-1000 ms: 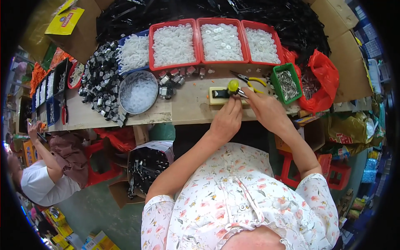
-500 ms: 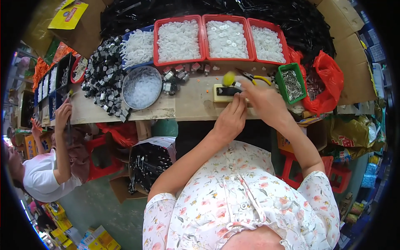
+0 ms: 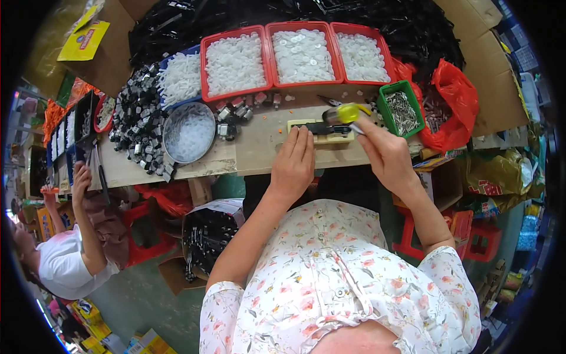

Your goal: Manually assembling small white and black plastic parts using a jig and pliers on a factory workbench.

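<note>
A cream block lies near the front edge of the workbench, with a long black plastic piece along its top. The stretched fingers of my left hand press together on the left end of that piece, holding it against the block. My right hand is closed around a small hammer with a yellow head. The hammer head is over the right part of the black piece; whether it touches cannot be told. Most of the handle is hidden by my fingers.
Behind stand red trays of white plastic parts. To the left are a round metal pan and a heap of black-and-silver parts. A green basket of metal pins and a red bag are rightward. A co-worker sits left.
My left hand has shifted left along the block, and more of the black piece shows. The hammer head has moved right relative to the block. The whole view has shifted slightly.
</note>
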`<state>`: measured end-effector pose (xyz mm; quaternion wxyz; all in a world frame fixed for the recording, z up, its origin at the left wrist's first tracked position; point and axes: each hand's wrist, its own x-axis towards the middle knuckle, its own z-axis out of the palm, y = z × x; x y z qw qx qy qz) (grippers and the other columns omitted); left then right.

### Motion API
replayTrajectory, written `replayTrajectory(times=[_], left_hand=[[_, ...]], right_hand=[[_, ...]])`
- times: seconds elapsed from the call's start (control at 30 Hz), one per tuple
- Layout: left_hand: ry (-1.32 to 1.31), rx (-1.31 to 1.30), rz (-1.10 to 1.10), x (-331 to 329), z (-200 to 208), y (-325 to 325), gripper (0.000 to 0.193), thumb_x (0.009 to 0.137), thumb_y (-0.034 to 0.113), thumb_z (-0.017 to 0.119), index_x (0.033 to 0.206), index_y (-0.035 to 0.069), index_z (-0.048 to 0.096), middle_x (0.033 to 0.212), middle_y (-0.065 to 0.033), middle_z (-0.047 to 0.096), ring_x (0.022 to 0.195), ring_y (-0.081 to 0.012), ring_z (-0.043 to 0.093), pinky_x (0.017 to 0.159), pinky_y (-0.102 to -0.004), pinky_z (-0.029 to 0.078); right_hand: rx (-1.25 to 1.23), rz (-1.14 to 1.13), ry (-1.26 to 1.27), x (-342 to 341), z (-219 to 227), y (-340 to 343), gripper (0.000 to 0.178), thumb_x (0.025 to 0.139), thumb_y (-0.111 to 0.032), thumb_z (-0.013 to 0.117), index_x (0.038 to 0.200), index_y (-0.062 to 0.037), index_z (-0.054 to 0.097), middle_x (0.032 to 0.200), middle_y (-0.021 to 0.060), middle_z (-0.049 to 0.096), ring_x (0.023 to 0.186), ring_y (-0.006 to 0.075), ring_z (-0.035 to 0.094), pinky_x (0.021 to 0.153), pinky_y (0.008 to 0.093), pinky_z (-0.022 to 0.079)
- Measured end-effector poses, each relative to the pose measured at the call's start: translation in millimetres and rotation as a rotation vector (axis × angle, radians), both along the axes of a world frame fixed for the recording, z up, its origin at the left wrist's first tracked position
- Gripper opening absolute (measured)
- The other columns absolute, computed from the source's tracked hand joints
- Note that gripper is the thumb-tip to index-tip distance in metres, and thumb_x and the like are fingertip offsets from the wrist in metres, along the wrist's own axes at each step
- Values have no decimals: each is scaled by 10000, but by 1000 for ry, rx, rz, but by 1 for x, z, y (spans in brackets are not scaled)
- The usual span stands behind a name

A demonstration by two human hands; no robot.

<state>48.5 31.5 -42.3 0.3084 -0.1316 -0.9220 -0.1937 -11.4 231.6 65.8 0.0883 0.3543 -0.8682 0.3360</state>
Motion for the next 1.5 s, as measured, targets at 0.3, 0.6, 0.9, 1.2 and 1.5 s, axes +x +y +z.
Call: replayTrajectory(times=[0.3,0.6,0.9,1.2,1.5], left_hand=[[-45,11,-102,-16,11,16,402,824,92,726,1159,-106,624,1255,-225,591,1224,-385,548,1022,-436,465],[-14,-41,-122,-21,4,16,429,820,113,738,1157,-125,622,1235,-247,592,1206,-389,562,1015,-428,479],[-35,-19,-104,-21,7,19,409,835,116,719,1161,-108,615,1218,-231,596,1194,-382,564,1008,-431,471],[-198,87,-106,-40,23,18,337,836,93,685,1132,-39,594,1119,-162,608,1199,-361,535,990,-470,434],[-233,361,-194,-40,37,3,369,770,-30,711,1126,-17,615,1072,-174,600,1038,-346,602,850,-423,499]], right_hand=[[41,-116,-11,-3,-2,33,336,949,-107,616,1275,-24,594,916,252,662,823,423,654,681,448,511],[-32,-181,117,-6,-2,34,289,962,-154,599,1234,-59,588,846,233,662,774,408,659,658,490,510],[203,-108,52,-57,-12,26,265,935,-121,641,1176,-10,646,907,234,673,773,378,671,663,414,516],[408,-235,326,-186,-44,37,216,898,-143,657,1073,-16,666,995,144,611,991,332,606,787,432,497],[198,-7,8,-92,-28,36,230,853,-78,696,1065,-22,629,1135,148,579,1093,326,580,861,412,498]])
